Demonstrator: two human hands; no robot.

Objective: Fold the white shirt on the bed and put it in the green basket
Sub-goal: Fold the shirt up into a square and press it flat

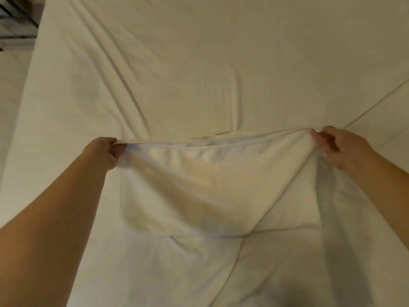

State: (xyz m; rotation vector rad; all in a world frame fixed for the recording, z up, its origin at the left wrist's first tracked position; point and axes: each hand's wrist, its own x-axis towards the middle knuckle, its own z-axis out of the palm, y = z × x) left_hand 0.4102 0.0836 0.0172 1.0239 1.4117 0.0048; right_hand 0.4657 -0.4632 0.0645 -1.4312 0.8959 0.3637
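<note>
The white shirt (212, 185) hangs stretched between my two hands, just above the bed (199, 74). My left hand (106, 154) pinches its upper left corner. My right hand (340, 147) grips its upper right corner. The top edge runs taut between the hands, and the cloth droops below it, its lower edge resting on the bed cover. The shirt looks folded into a rough rectangle. The green basket is not in view.
The bed is covered with a wrinkled off-white sheet, with creases running toward the middle. The bed's left edge (26, 85) drops to a pale floor. Dark bars of some furniture (15, 16) show at the top left corner.
</note>
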